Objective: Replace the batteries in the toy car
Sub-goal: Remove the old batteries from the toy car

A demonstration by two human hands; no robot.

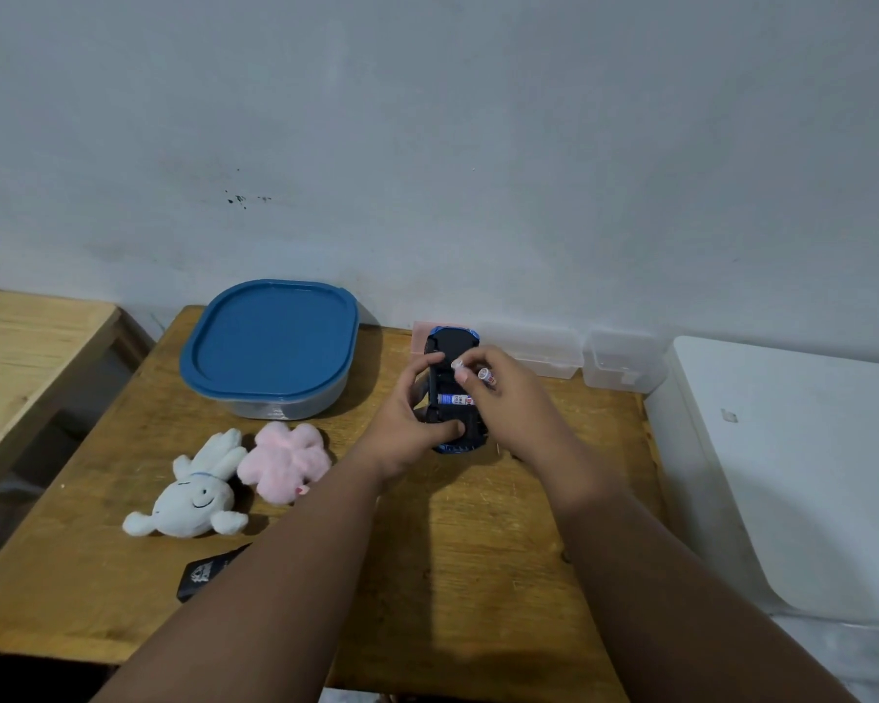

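toy car (pixel 447 345) upside down, long axis toward wall | left hand (pixel 409 426) fingers (pixel 430 360) grip car | right hand (pixel 511 398) fingers (pixel 478 355) pinch one battery (pixel 487 374) | second battery (pixel 453 399) seated crosswise

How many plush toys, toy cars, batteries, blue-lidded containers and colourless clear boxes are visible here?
Plush toys: 2
Toy car: 1
Batteries plainly visible: 2
Blue-lidded container: 1
Colourless clear boxes: 2
Total: 8

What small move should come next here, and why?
Probably lower the loose battery pinched by the right hand into the open compartment: the left hand steadies the upturned toy car, and only one seated battery shows inside.
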